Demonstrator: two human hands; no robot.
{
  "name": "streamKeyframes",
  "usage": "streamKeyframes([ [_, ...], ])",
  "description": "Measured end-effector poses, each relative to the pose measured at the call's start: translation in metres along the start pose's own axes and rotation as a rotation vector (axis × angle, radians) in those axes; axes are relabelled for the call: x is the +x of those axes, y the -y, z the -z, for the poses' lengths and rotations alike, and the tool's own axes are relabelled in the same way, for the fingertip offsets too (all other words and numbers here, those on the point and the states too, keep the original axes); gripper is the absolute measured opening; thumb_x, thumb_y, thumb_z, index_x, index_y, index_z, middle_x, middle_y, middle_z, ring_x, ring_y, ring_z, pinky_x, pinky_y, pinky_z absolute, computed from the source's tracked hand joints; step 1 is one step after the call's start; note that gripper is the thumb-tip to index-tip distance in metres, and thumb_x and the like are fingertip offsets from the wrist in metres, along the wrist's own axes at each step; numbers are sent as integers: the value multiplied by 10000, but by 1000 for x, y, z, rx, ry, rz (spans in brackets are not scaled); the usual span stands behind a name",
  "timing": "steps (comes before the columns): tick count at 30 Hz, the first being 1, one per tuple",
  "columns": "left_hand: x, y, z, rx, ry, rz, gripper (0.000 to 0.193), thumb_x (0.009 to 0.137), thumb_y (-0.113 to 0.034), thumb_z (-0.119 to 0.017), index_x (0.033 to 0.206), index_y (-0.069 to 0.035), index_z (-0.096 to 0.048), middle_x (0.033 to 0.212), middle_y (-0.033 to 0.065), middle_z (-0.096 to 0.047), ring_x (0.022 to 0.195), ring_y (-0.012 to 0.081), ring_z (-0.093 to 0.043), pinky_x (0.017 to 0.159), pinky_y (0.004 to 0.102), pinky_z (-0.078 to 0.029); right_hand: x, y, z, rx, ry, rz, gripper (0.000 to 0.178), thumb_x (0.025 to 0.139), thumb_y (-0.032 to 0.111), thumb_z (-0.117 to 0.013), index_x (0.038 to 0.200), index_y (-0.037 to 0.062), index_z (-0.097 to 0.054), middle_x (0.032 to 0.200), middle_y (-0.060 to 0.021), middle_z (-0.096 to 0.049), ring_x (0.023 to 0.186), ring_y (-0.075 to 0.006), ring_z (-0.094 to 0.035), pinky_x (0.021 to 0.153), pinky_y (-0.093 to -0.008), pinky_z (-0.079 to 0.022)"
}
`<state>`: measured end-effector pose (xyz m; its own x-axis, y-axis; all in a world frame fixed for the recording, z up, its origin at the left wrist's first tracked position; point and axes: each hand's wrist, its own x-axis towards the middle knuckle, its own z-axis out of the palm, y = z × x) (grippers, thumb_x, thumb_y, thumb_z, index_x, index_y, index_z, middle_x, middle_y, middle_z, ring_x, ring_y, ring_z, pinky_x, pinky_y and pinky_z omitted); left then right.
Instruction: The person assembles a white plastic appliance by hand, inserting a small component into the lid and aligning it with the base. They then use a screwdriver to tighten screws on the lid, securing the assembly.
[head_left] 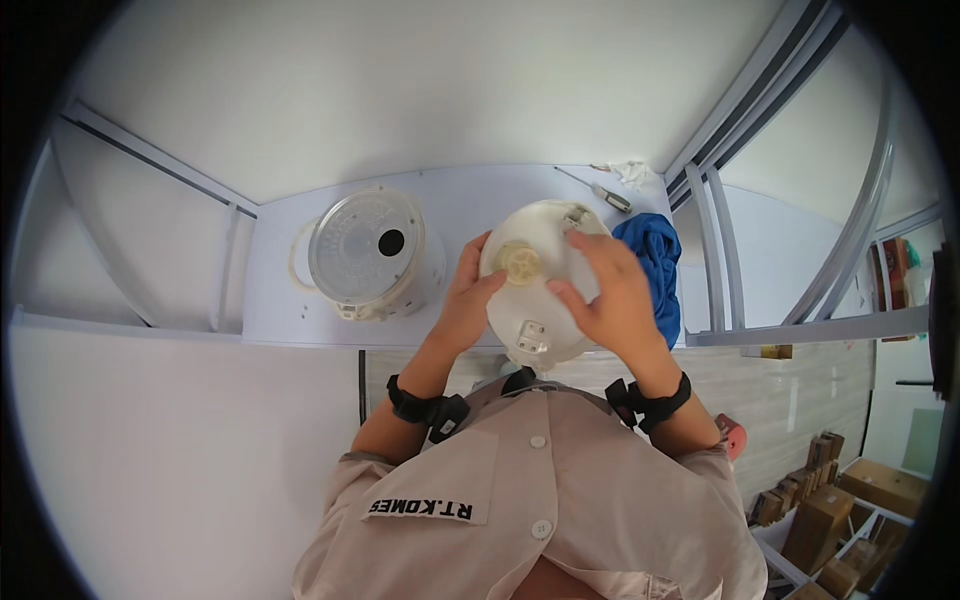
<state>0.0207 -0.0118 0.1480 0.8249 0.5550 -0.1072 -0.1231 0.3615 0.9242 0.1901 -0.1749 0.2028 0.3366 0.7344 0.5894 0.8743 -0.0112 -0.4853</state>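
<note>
A round white lid-like cover [560, 312] is held tilted in front of me at the table's near edge. On its face are a yellowish round cap [520, 263] and a small screwed plate [532, 337]. My left hand [470, 290] grips the cover's left rim, its thumb beside the cap. Over the right part of the cover, my right hand [615, 295] has thumb and fingers apart, somewhat blurred; the fingertips are near a small fitting [576, 216] at the upper rim. Whether they touch it is unclear.
A white round pot-like appliance [366, 250] with a handle stands on the left of the white table [270, 290]. At the back right lie a screwdriver [608, 197] and crumpled white tissue [632, 174]. A blue cloth [650, 275] is at the right edge, beside metal frame posts [706, 250].
</note>
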Motion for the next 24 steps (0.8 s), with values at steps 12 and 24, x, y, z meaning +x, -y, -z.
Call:
streamKeyframes([
  [12, -14, -9, 6, 322, -19, -360, 651, 923, 56, -604, 1558, -1, -474, 1477, 116, -597, 1377, 244, -573, 1173, 393, -450, -50, -60, 6, 711, 124, -515, 847, 1044, 345, -751, 1691, 20, -314, 1494, -196, -600, 1192, -244, -623, 1021, -377, -499],
  [24, -9, -15, 1, 961, 163, -633, 479, 866, 63, -743, 1274, -177, -814, 1332, 59, -782, 1402, 329, -629, 1203, 516, -449, -61, -93, 10, 1287, 28, -632, 739, 1082, 716, -465, 1480, 93, -471, 1512, -121, -566, 1253, -209, -585, 1110, -368, -426],
])
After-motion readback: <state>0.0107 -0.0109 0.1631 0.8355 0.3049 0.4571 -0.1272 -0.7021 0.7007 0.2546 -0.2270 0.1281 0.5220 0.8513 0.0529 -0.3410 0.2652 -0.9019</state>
